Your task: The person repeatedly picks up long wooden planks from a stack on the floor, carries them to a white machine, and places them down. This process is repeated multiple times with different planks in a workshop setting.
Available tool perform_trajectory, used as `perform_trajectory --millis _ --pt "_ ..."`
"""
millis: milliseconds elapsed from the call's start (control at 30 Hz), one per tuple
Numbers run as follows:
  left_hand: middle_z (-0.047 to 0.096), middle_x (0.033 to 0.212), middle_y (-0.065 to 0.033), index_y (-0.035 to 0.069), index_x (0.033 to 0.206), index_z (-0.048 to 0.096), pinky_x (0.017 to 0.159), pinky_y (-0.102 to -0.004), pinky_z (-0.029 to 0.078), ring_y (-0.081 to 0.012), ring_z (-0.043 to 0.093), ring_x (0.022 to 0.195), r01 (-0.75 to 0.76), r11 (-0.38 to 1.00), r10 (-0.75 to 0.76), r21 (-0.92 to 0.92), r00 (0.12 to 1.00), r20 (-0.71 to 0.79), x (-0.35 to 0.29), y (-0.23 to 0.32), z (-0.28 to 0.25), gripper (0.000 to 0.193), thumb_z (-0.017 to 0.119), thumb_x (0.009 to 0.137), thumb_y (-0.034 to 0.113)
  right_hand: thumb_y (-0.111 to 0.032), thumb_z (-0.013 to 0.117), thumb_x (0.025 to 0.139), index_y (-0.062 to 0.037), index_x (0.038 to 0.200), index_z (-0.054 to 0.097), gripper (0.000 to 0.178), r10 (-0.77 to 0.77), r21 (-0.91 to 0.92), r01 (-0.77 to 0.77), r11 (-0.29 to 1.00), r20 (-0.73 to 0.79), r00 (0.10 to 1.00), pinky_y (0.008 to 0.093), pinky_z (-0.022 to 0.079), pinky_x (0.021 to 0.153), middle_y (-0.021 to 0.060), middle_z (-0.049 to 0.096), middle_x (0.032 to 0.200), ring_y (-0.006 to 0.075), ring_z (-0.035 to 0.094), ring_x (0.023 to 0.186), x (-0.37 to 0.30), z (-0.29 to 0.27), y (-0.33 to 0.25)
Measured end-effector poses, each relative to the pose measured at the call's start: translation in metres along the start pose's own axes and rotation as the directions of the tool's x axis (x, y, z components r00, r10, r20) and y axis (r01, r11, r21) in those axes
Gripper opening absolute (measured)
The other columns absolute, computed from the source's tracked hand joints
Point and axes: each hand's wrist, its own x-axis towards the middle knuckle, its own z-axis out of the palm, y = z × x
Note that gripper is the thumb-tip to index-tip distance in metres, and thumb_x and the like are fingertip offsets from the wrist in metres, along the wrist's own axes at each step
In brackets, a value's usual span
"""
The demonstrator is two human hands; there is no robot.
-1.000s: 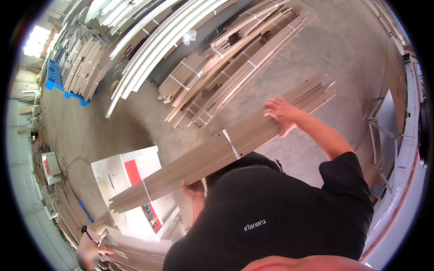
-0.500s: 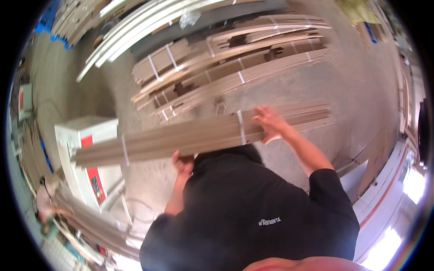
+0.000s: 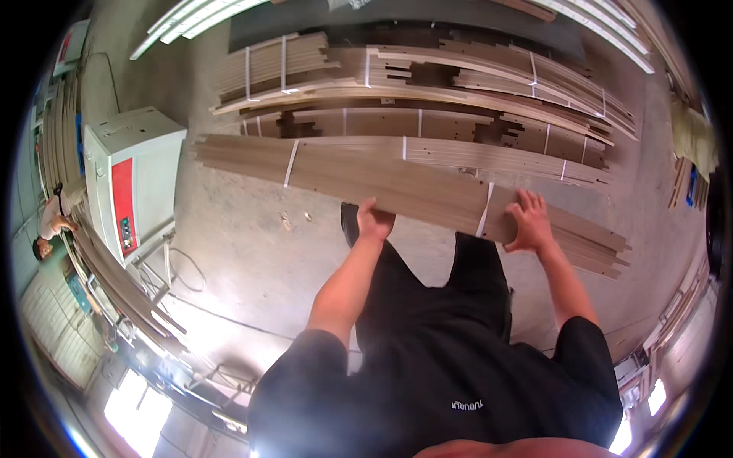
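Observation:
A long bundle of brown wooden boards (image 3: 412,186), bound with white straps, is held across in front of my legs, its right end lower in the picture than its left. My left hand (image 3: 375,221) grips the bundle's near edge left of its middle, some fingers hidden beneath. Farther right, my right hand (image 3: 531,222) spans the top just beyond a strap, thumb at the near edge and fingers toward the far edge. Past the held bundle, several strapped board bundles (image 3: 496,159) lie side by side, partly covered by it.
A white cabinet (image 3: 155,183) with a red panel stands at left. Another person (image 3: 56,221) is beside long boards (image 3: 114,267) at the far left. White strips (image 3: 202,19) lie at the upper left. Concrete floor (image 3: 259,259) surrounds my feet.
The view has turned, and the held bundle now slopes down to the right instead of up. It is closer to the bundles beyond. Both hands still hold it.

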Motion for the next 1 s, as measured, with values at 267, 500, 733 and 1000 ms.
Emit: perform_trajectory --millis 267,500,733,1000 --pt "0.066 0.128 -0.0092 0.006 0.129 0.061 0.105 -0.0468 0.049 -0.0328 0.061 0.119 -0.002 0.996 0.004 -0.085 1.000 0.015 0.219 -0.151 0.030 0.056 0.069 0.074 0.013 -0.038 0.093 0.045 -0.0206 0.123 0.059 0.086 -0.036 -0.124 0.039 0.991 0.023 0.999 0.0571 0.025 0.123 0.0191 0.037 0.157 0.0428 0.033 0.147 0.154 0.039 0.225" --pt "0.066 0.128 -0.0101 0.007 0.129 0.060 0.103 -0.0455 0.049 -0.0305 0.062 0.119 0.062 0.991 -0.066 0.117 0.997 0.028 0.332 -0.188 0.029 0.051 0.072 0.082 0.022 -0.033 0.094 0.046 -0.0214 0.123 0.055 0.088 -0.026 -0.149 0.031 0.988 0.036 0.999 0.0581 0.029 0.121 0.0175 0.037 0.158 0.0412 0.034 0.147 0.256 0.115 0.327" --pt "0.072 0.116 -0.0101 0.008 0.121 0.063 0.092 -0.0406 0.054 -0.0220 0.069 0.105 0.379 0.228 -0.280 0.897 0.908 -0.313 0.317 -0.209 -0.006 0.033 0.059 0.102 0.035 -0.026 0.084 0.072 -0.0192 0.132 0.055 0.067 0.225 -0.149 -0.232 0.961 -0.064 0.972 0.0662 0.028 0.118 0.0090 0.042 0.157 0.0329 0.040 0.145 0.310 0.216 0.320" --pt "0.066 0.066 -0.0085 0.009 0.066 0.066 0.067 -0.0405 0.049 -0.0207 0.065 0.069 0.140 -0.275 -0.112 0.951 0.978 -0.176 0.130 -0.226 -0.126 0.038 0.056 0.091 0.035 -0.048 0.070 0.089 -0.0089 0.133 0.064 0.059 0.158 0.431 -0.208 0.878 0.150 0.976 0.0475 0.046 0.108 0.0200 0.065 0.132 0.0378 0.060 0.125 0.140 0.228 0.168"
